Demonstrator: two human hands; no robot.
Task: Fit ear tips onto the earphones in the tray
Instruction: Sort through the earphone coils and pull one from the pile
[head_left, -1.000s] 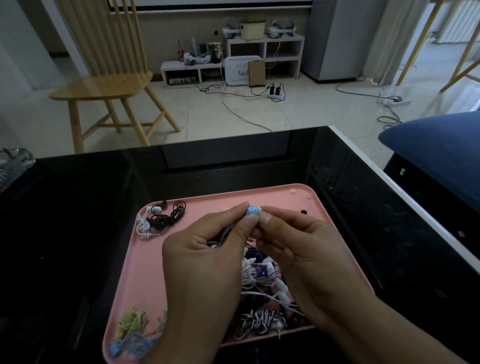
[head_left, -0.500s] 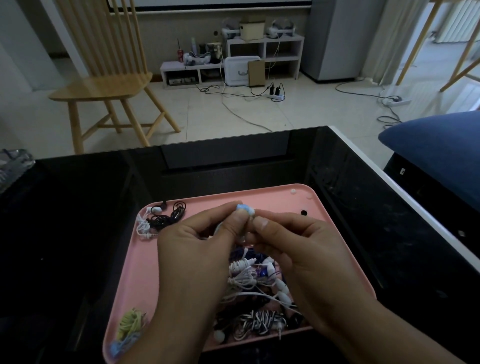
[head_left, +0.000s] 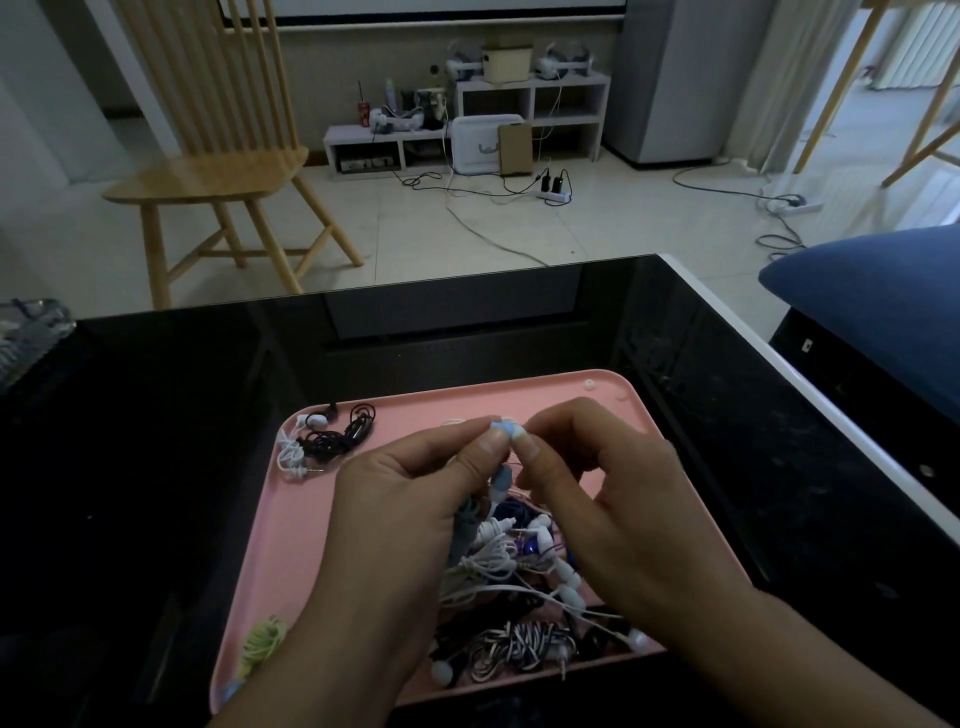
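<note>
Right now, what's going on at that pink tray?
A person is working a small light-blue earphone piece between the fingertips of the left hand and the right hand, above the pink tray. Tangled earphones lie beneath. Whether the tip is seated can't be told.

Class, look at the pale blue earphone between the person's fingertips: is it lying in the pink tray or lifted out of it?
Lifted out. The left hand and right hand pinch the pale blue earphone above the pink tray.
</note>
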